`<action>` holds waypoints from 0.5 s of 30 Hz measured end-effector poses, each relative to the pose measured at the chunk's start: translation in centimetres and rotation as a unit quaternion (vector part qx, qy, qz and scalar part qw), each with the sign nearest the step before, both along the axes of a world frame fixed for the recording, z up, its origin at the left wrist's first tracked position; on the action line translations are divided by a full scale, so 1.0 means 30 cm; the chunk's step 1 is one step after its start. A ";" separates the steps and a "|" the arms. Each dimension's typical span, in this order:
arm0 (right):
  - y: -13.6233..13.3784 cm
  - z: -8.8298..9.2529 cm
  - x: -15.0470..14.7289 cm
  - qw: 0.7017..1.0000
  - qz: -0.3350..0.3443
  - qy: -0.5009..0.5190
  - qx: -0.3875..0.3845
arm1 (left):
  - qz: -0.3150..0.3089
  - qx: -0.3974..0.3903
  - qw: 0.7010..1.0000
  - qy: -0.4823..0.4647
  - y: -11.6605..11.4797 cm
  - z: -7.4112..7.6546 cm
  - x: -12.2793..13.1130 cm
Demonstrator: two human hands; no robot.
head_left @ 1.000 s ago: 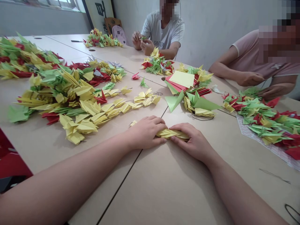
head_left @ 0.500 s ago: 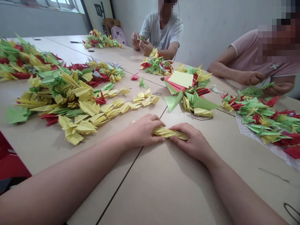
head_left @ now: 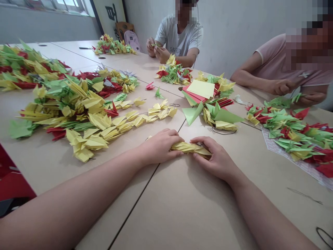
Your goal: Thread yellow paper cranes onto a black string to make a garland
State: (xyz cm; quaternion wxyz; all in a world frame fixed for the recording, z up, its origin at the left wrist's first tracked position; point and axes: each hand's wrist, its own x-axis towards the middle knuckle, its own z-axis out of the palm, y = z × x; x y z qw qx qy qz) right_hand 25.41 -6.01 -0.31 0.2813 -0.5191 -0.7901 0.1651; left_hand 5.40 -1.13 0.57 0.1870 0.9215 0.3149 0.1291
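Head view: left hand [head_left: 161, 147], palm down, grips the yellow paper strand [head_left: 189, 147]; right hand [head_left: 218, 158] curls around its end.

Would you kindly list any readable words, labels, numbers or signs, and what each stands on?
No text reads with certainty.
Pale shirt: chest lettering, too blurred.
Tall panel: large dark character, unclear.
Pink backpack: dark patch, too small.
Patterned sheet: any print, too small.

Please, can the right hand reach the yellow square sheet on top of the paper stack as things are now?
Probably yes: the yellow square sheet lies uncovered, ahead of the right hand, with open space above. That hand would first need to leave the yellow paper strand.
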 end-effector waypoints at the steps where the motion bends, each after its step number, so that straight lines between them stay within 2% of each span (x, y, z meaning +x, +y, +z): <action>1: 0.000 0.001 0.000 1.000 0.003 -0.001 0.000 | 0.000 -0.001 1.000 -0.002 0.001 -0.001 -0.002; 8: 0.002 -0.009 0.007 0.999 -0.010 0.037 -0.028 | 0.004 0.028 1.000 0.010 -0.012 0.007 0.009; 15: 0.003 -0.019 0.003 1.000 -0.011 0.027 -0.002 | 0.039 0.053 0.998 0.012 -0.019 -0.004 0.039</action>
